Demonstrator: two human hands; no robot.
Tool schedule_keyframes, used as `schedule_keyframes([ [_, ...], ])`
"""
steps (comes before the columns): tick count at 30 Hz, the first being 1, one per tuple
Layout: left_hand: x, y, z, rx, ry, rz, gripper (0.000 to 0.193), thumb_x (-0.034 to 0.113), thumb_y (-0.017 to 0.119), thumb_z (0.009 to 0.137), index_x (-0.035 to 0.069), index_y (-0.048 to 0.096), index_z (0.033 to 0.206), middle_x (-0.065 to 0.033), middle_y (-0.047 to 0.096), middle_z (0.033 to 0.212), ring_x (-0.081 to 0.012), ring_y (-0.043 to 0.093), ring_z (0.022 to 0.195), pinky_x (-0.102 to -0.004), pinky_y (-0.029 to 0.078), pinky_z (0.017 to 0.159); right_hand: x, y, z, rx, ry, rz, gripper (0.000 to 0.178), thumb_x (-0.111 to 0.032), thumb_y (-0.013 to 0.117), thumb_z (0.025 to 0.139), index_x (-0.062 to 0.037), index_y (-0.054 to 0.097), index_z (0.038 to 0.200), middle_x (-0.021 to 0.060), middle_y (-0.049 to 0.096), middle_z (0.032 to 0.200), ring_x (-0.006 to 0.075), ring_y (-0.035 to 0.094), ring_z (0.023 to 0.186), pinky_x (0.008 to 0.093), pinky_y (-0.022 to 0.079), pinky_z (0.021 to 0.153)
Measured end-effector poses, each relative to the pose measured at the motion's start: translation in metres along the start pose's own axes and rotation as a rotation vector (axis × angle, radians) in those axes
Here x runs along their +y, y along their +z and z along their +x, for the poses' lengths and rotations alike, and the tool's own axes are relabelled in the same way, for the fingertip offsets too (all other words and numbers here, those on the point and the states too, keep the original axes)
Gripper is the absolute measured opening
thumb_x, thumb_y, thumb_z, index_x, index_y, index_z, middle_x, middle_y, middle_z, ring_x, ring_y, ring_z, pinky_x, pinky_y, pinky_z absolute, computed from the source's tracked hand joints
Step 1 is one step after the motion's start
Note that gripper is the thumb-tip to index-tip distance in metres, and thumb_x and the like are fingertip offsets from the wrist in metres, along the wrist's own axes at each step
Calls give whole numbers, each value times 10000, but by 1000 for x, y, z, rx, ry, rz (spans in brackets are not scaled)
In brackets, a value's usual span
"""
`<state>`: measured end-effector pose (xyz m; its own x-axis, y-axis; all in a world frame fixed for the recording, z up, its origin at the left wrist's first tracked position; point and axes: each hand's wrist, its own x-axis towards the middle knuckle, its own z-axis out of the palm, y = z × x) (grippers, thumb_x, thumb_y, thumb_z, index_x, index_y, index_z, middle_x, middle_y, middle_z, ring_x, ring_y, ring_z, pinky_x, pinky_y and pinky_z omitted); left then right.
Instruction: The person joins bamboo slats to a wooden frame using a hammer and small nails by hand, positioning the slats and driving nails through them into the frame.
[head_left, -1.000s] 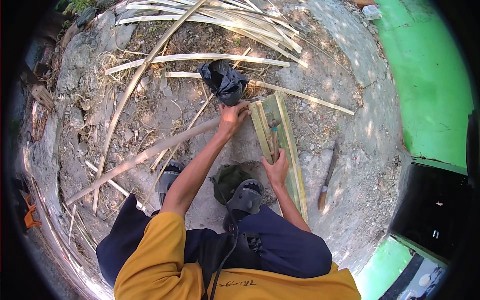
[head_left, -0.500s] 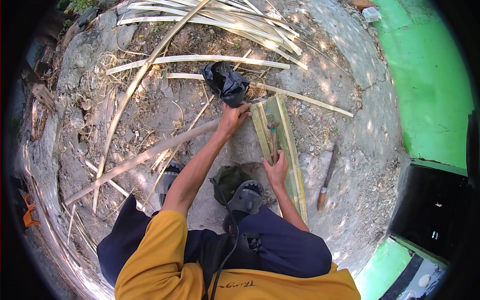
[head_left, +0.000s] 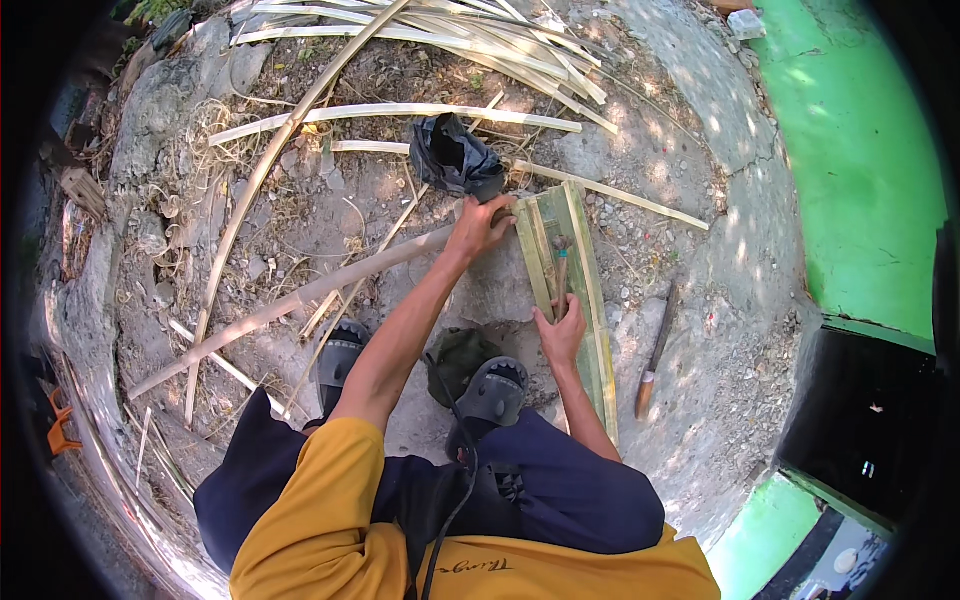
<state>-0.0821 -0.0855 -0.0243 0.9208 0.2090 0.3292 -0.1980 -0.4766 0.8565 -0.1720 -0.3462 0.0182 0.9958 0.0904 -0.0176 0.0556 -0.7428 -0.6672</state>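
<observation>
A long panel of greenish split bamboo (head_left: pixel 592 330) lies lengthwise in front of me, its far end beside my left hand (head_left: pixel 482 228). The fingers of that hand are curled at the panel's far left corner; their tips are partly hidden. Just beyond the knuckles sits a crumpled black plastic bag (head_left: pixel 455 158) with its mouth open. My right hand (head_left: pixel 563 330) is wrapped around the handle of a hammer (head_left: pixel 562 262), which lies over the panel with its head pointing away from me.
A wooden pole (head_left: pixel 290 303) runs from lower left toward my left hand. Pale bamboo strips (head_left: pixel 400 112) lie scattered and piled at the far side. On the right rests a long blade with a wooden handle (head_left: pixel 645 392). A green wall (head_left: pixel 860 170) borders the right.
My left hand and the bamboo panel have shifted slightly right. The right hand has moved a little right with the hammer. The black bag has tilted and its mouth is wider.
</observation>
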Motion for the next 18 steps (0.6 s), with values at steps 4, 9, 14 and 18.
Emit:
schedule_keyframes([
  [4,-6,-5,-3,32,45,37,439,173,900,784,92,755,1190,-138,694,1008,-338,683,922,-452,539,856,-3,5,-1,-17,31,11,496,-158,910,765,-3,575,1097,172,659,988,375,660,930,473,514,824],
  [9,8,-1,-2,19,-13,65,463,258,938,737,130,806,1163,-113,660,1050,-329,654,988,-445,530,876,5,2,0,0,14,5,503,-158,913,762,-4,580,1106,169,659,987,369,659,925,473,515,816],
  [14,15,2,0,-38,-157,68,482,312,947,718,162,821,1158,-108,664,1055,-324,643,1007,-449,508,897,1,-5,4,-10,-10,3,479,-192,903,794,-4,591,1106,161,654,980,363,658,913,464,509,794],
  [18,16,-1,-3,12,-95,237,483,406,929,725,220,821,1157,-93,672,1058,-309,630,1067,-481,429,978,-16,-17,16,-36,31,69,325,-266,709,996,12,603,1129,198,671,903,379,669,794,458,498,697],
])
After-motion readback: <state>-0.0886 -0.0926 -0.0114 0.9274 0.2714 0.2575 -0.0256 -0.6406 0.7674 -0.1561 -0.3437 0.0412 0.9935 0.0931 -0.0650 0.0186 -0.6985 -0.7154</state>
